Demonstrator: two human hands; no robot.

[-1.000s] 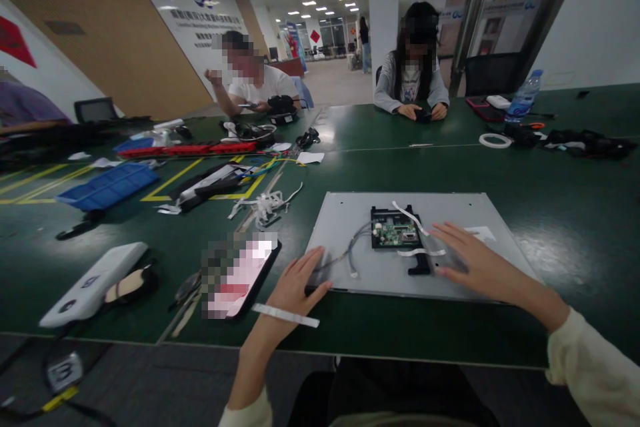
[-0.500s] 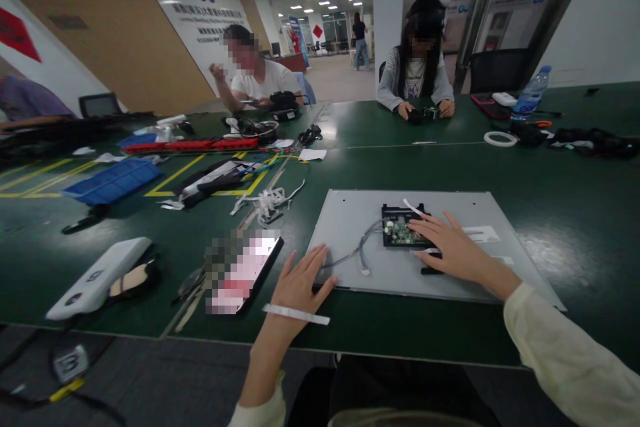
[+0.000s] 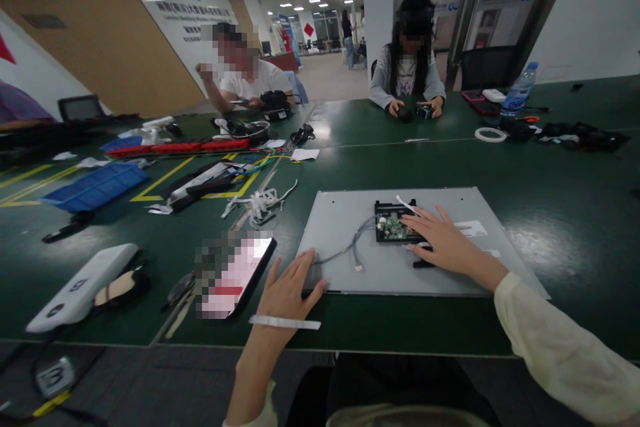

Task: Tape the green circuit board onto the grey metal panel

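Observation:
A flat grey panel (image 3: 345, 213) lies on the green table in front of me. Near its middle sits a green circuit board (image 3: 393, 228) in a black frame, with thin grey wires (image 3: 354, 240) running left from it. My right hand (image 3: 445, 240) rests with fingers spread over the board's right side, hiding part of it; a white strip (image 3: 406, 203) sticks up by the fingertips. At the panel's near left corner lies my left hand (image 3: 287, 287), fingers stretched out and nothing gripped. A white strip (image 3: 285, 323) crosses its wrist.
Left of my left hand lies a lit phone (image 3: 240, 277). Farther left are a white device (image 3: 83, 287), a blue tray (image 3: 95, 187) and a heap of white strips (image 3: 260, 205). A water bottle (image 3: 520, 90) and a white tape ring (image 3: 490, 135) stand right. Two people sit across the table.
The whole view has shifted slightly, so table things appear a little farther left. Both hands keep nearly the same place on the panel.

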